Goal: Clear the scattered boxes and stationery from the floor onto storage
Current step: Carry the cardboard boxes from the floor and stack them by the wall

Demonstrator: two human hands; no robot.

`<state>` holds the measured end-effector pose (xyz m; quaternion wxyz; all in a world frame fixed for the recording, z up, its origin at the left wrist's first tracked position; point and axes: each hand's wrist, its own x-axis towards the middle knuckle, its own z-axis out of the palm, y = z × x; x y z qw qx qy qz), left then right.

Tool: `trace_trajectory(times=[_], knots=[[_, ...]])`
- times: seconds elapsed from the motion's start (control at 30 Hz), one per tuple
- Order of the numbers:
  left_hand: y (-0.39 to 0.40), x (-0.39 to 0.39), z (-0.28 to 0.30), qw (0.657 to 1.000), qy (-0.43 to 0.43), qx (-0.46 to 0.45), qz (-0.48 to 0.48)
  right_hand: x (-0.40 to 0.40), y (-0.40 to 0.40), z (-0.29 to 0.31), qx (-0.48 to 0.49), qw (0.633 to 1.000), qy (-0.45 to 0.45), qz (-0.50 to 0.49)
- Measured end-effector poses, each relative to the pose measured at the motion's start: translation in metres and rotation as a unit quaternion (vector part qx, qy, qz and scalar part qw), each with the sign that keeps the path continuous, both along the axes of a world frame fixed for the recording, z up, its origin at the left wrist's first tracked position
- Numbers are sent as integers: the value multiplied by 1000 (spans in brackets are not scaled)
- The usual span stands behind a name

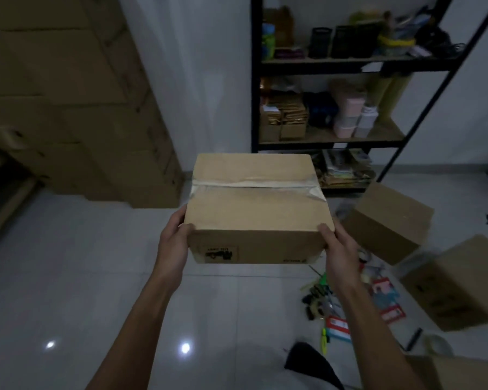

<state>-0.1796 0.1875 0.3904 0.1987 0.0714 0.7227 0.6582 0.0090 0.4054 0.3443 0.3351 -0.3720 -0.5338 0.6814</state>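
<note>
I hold a taped cardboard box (254, 209) in the air at chest height, above the tiled floor. My left hand (174, 240) grips its left near corner and my right hand (340, 249) grips its right near corner. Two more cardboard boxes lie on the floor to the right, one (389, 220) nearer the shelf and one (457, 285) closer to me. Scattered stationery (350, 305), pens, markers and coloured packets, lies on the floor between them and me. A roll of tape (437, 344) sits at the lower right.
A black metal shelf unit (330, 146) with filled shelves stands ahead to the right. A tall stack of cardboard cartons (76, 108) fills the left. Another carton's edge (462, 372) shows at the bottom right corner. White tiled floor (68, 277) spreads to the left.
</note>
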Motion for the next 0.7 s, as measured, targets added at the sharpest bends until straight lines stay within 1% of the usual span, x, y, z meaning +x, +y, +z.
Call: trace_trajectory(times=[0.1,0.2,0.4,0.53,0.7], knots=[[-42,-25,4,999,9,17,29,-43,-37,8,-23,999,-6,35],[-81,-53,6,998,13,30,62,-91,-62,16,-26,996,-18,84],[-150,-126,6,990,25,51,129,-208,-111,24,-35,988,-14,150],[-196,-191,8,983,45,40,173,-293,-151,21,-26,983,-24,183],[-261,-272,13,977,46,21,205,-399,-213,22,-34,977,-23,208]])
